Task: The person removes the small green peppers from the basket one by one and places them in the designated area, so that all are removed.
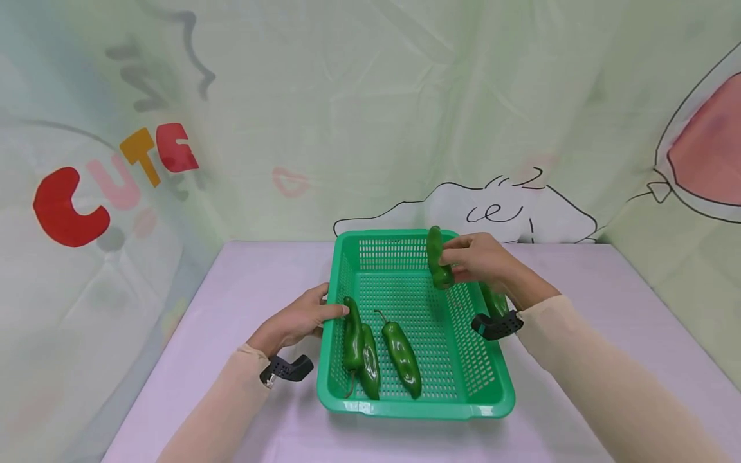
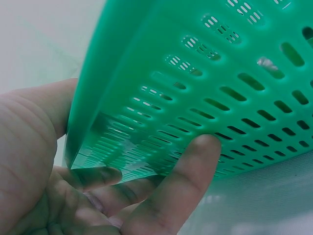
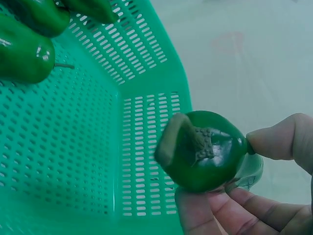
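Note:
A green plastic basket [image 1: 399, 409] with slotted walls stands on the table. My left hand [image 1: 301, 316] grips its left rim, thumb over the edge and fingers against the outer wall, as the left wrist view shows. In my right hand [image 1: 477, 260] a green chili pepper [image 1: 438, 257] is pinched between thumb and fingers above the basket's far right part. Its stem end faces the right wrist camera. Inside the basket lie three more peppers: one long pepper [image 1: 352, 337] along the left wall, another pepper [image 1: 369, 363] beside it, and a third pepper [image 1: 402, 357] nearer the middle.
Outside the basket's right wall, another green pepper [image 1: 494, 301] lies partly hidden behind the wall and my right arm. The table [image 1: 260, 270] has a pale lilac cover. Behind it hangs a printed cloth [image 1: 376, 128] with letters and drawings.

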Available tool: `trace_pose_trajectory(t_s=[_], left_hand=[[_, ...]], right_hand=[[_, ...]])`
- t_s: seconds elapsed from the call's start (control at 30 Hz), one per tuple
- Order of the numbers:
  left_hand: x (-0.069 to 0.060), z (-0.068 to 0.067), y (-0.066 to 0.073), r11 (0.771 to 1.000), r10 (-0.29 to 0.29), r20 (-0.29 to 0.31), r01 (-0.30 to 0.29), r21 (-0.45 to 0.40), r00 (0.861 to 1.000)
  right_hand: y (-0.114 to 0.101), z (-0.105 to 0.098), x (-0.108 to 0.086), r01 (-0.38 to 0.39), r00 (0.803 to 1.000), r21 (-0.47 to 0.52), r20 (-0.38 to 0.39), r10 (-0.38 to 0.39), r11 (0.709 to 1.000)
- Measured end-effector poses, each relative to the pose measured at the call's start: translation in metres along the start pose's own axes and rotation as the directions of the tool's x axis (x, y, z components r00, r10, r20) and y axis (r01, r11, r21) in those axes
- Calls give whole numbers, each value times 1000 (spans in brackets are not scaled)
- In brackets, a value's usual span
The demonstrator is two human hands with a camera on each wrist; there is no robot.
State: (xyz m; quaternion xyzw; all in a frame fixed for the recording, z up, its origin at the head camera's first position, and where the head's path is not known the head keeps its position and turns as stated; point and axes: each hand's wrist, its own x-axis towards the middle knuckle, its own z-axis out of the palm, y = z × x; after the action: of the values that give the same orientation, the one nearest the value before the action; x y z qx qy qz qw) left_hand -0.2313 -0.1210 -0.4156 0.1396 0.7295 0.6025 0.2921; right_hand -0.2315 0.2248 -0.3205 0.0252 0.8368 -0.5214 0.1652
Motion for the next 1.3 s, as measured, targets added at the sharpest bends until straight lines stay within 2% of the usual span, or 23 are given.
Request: trace_pose_trajectory(t_s=[0.47, 0.8, 1.3], left_hand=[[0, 0, 2, 1000, -9, -5, 9, 7, 1000], [-1, 1, 1, 1000, 2, 0, -2, -6, 1000], [-1, 0, 2, 1000, -6, -10, 6, -6, 1000]], right_hand=[[13, -27, -10, 24, 1000, 67, -21, -23, 997], [21, -46, -19, 12, 998, -2, -56, -12, 1000], [44, -73, -23, -10, 995, 0, -97, 10, 1000]])
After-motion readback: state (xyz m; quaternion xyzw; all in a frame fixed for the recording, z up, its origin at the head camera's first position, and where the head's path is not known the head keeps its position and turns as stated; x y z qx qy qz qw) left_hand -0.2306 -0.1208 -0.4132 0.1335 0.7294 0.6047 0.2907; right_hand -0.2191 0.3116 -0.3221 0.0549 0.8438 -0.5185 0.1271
